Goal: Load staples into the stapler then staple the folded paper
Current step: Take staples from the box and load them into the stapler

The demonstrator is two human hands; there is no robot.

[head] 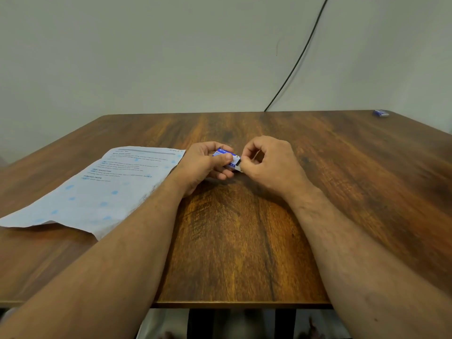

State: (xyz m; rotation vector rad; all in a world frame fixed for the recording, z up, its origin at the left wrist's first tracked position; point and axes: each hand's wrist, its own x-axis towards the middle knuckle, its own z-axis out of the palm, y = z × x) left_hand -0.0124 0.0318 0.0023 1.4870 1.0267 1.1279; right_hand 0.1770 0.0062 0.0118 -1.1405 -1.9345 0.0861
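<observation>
Small blue-and-white staple box (226,157) at frame centre, just above the desk (244,241), its white inner tray drawn partly out at the right end. Gripped around its blue sleeve by the left hand (204,165), thumb on top and fingers curled beneath; pinched at the tray end by the right hand (271,162), thumb and forefinger closed on the white edge, other fingers folded in. Both hands clamped on the same box, then, nearly touching one another. Judged an early step — box being opened, no strip of staples out as far as can be told. No stapler in view anywhere, unless the small blue object (380,113) at the far upper-right corner of the desk, too small and blurred to identify. Sheet of paper (97,189) lying left of centre, printed with text and pale blue dots, near corner lifted slightly off the surface, far edge running under or beside the left wrist; whether folded cannot be told. Still left, by the look of it — taking out staples, loading them, stapling the sheet. Black cable (298,59) hanging down the wall at upper right.
</observation>
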